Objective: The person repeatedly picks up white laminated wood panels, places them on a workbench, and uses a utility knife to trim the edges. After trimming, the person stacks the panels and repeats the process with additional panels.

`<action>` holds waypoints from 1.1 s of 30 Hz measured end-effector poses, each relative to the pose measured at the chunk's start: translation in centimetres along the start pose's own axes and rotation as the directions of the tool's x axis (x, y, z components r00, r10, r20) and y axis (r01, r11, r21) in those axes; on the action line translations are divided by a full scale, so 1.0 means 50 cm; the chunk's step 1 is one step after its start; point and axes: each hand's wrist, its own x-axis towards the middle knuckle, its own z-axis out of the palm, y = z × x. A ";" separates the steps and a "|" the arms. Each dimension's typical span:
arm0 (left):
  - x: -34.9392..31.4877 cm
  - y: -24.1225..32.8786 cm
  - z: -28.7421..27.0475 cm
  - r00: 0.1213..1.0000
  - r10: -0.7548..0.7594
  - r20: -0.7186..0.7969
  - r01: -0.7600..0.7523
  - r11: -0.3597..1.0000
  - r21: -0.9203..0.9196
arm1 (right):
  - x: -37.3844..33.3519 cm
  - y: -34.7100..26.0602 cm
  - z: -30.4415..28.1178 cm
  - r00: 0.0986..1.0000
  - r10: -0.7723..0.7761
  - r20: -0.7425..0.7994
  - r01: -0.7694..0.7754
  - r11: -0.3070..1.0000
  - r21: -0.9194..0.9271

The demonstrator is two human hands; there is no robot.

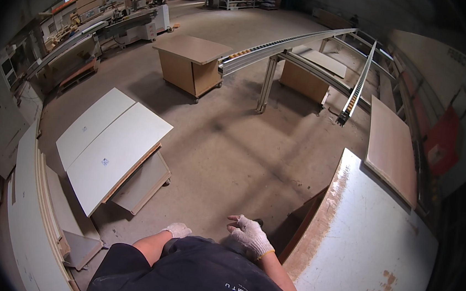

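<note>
Gloved hands down at the waist, two white panels (pixel 125 147) off to the left, a scuffed white tabletop (pixel 362 256) to the right!
The right hand (pixel 250 236) is out in front, its fingers (pixel 234 218) loosely bent and parted, nothing visible between them; the tabletop's worn brown edge runs to its right, near but apart. The left hand (pixel 178 229) sits close by the dark shirt (pixel 177 273), only part of its glove in sight, so I can't tell whether those fingers are clenched or loose. And the panels? Side by side, a thin seam between them, ahead and to the left of the left hand, well out of touch, up on a low grey cart (pixel 142 186). Farther ahead, a brown-topped wooden cabinet (pixel 178 73) stands by a metal conveyor rail (pixel 286 44).
</note>
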 end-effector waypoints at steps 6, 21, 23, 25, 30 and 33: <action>-0.001 -0.001 0.000 0.999 -0.018 0.027 0.018 1.000 0.001 | -0.001 -0.005 -0.002 1.000 -0.027 0.006 0.027 1.000 -0.012; 0.012 -0.021 0.021 0.995 0.103 0.012 -0.104 0.988 0.111 | 0.003 0.025 0.024 0.999 -0.029 -0.027 0.030 0.999 0.039; 0.011 -0.024 0.021 0.997 0.080 0.003 -0.080 0.995 0.059 | 0.002 0.021 0.024 1.000 -0.014 -0.010 0.015 0.997 0.080; 0.007 -0.023 0.018 0.997 0.071 0.009 -0.071 0.997 0.041 | 0.000 0.017 0.024 1.000 -0.008 -0.012 0.009 0.997 0.080; -0.003 -0.011 0.010 0.999 0.044 0.003 -0.044 0.999 0.001 | -0.002 0.013 0.023 1.000 -0.023 -0.020 0.024 0.999 0.038; -0.002 -0.006 0.009 0.999 0.037 -0.006 -0.037 0.999 -0.013 | -0.001 0.014 0.021 1.000 -0.018 -0.019 0.019 0.999 0.034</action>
